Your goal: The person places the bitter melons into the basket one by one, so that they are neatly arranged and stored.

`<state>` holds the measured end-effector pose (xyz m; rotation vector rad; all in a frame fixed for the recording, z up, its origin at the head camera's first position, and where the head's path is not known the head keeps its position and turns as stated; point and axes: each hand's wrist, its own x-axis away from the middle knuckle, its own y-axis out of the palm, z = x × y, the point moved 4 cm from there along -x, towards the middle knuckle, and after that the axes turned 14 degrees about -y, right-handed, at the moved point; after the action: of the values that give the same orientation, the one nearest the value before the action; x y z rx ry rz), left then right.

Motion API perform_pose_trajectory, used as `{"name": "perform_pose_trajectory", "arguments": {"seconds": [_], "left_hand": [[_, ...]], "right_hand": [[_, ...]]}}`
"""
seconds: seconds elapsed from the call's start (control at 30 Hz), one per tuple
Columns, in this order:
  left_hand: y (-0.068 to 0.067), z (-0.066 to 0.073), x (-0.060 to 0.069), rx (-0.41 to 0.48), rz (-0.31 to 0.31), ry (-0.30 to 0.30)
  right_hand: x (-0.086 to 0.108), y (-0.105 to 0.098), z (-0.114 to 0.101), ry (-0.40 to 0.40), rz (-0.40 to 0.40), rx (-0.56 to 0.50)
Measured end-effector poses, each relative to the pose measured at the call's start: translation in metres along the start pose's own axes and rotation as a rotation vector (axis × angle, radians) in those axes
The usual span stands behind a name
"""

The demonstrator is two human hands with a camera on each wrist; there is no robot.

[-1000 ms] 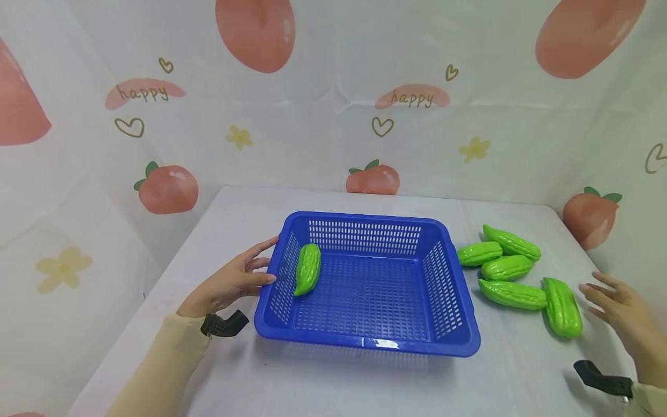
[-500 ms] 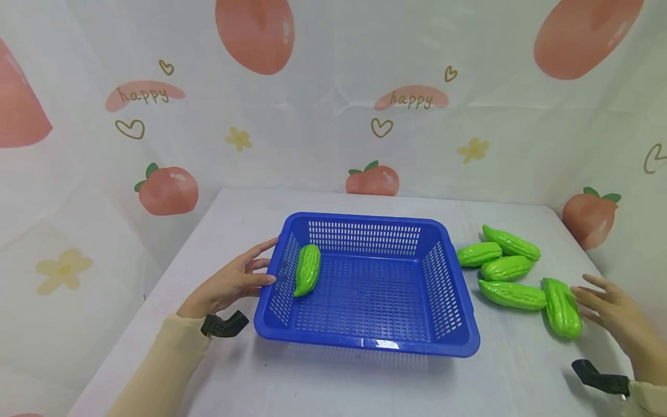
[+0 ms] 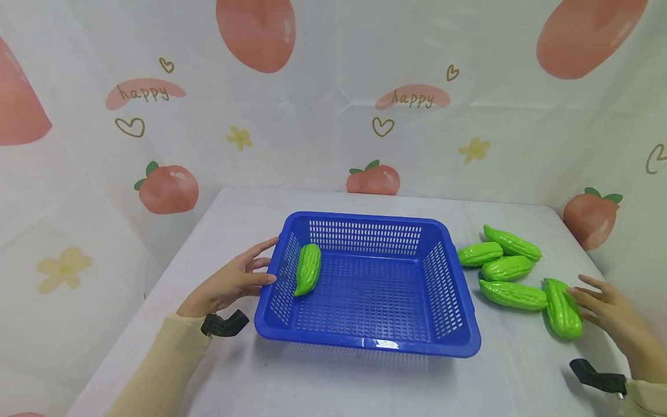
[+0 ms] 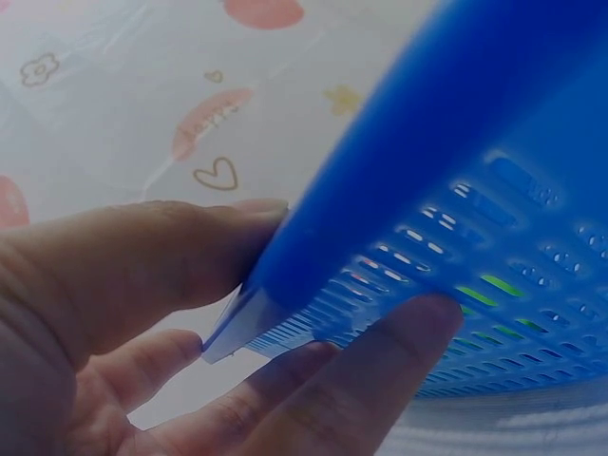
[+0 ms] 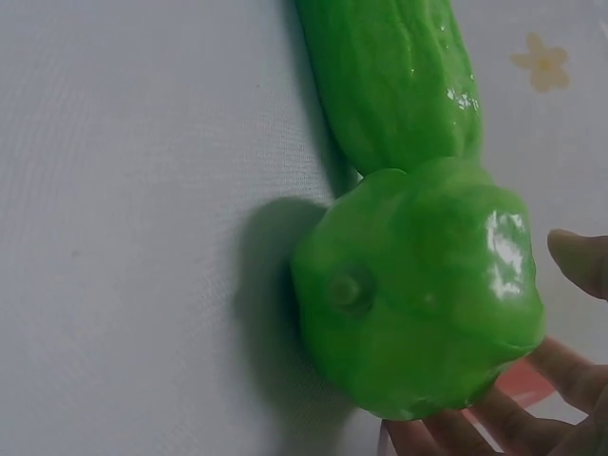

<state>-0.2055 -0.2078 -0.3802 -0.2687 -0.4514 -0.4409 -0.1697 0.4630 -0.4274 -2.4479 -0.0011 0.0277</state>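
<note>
Left hand (image 3: 226,284) pinches the basket (image 3: 323,339) at its left rim; right hand (image 3: 607,310), loosely spread, holding nothing, is at the rightmost gourd (image 3: 561,315).

Left fingers (image 4: 366,366) gripping; right fingers (image 3: 589,300) spread, apparently relaxed.

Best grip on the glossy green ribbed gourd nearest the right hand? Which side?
I'd grip the glossy green ribbed gourd across its middle, from its right, beside the right hand: it lies roughly front to back, and a second green gourd crowds its left.
</note>
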Motion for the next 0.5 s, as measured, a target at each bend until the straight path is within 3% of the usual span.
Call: {"name": "perform_pose_trajectory", "arguments": {"seconds": [0.3, 0.5], "left_hand": [[-0.0008, 0.0007, -0.0003, 0.001, 0.0, 0.0], [-0.0001, 0.002, 0.0003, 0.0, -0.004, -0.003]], "right_hand": [[-0.0029, 0.0032, 0.0023, -0.005, -0.023, 0.022], [-0.0047, 0.0027, 0.0013, 0.042, -0.06, 0.045]]}}
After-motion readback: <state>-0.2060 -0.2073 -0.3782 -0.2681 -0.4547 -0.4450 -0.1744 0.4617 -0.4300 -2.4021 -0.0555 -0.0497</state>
